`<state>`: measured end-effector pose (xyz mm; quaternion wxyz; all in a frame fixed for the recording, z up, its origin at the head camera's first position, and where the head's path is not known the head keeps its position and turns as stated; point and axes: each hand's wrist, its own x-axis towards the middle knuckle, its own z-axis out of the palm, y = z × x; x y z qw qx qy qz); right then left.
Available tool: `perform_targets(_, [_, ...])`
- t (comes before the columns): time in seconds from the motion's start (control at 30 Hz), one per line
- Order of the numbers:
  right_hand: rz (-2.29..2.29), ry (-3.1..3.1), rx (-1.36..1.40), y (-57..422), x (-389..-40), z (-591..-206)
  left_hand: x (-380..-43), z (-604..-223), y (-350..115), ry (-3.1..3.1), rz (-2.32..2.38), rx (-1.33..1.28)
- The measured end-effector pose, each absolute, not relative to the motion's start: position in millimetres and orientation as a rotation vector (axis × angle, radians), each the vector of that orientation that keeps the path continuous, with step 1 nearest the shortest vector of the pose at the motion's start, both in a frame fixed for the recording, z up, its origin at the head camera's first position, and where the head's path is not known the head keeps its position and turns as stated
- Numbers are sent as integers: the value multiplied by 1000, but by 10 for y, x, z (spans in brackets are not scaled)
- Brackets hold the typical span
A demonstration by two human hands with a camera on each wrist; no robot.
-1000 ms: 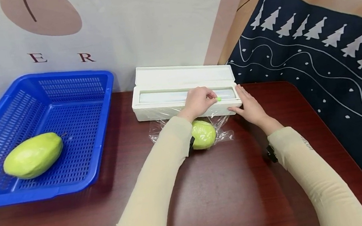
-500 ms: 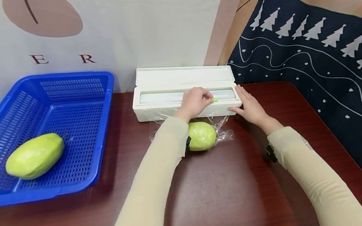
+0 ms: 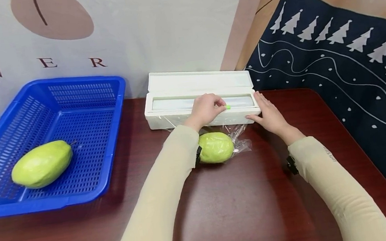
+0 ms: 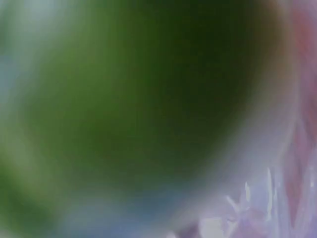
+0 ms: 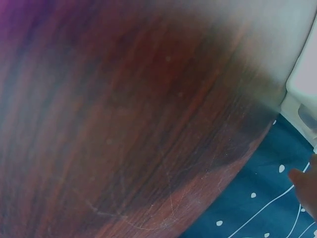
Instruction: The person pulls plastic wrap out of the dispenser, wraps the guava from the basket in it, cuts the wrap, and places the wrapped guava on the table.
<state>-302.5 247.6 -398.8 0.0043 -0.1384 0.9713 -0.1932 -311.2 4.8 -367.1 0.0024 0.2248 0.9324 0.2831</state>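
Fruit (image 3: 215,148), glossy, oval, yellow-green under crinkled clear film (image 3: 243,145), sits at six o'clock of a long white box (image 3: 190,93). Left hand (image 3: 203,109) pinches its lime tab (image 3: 228,107); right hand (image 3: 272,117) touches three o'clock, fingers straight.

Passable from the front over the bench (image 3: 237,206) between left sleeve (image 3: 165,190) and right sleeve (image 3: 334,188); blocked ahead by wrapped green fruit (image 3: 216,148), then cling-film box (image 3: 238,117); hemmed in leftward by blue basket (image 3: 63,201).
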Motion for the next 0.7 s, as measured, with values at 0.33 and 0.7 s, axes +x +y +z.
perform_targets(0.33, [-613, 3048, -467, 2487, -3018, -3975, -3102, -3664, -33, 2943, 879, 684])
perform_targets(0.7, [-604, 3044, -471, 2485, -3030, -3983, -3094, -3662, -107, 2938, 889, 674])
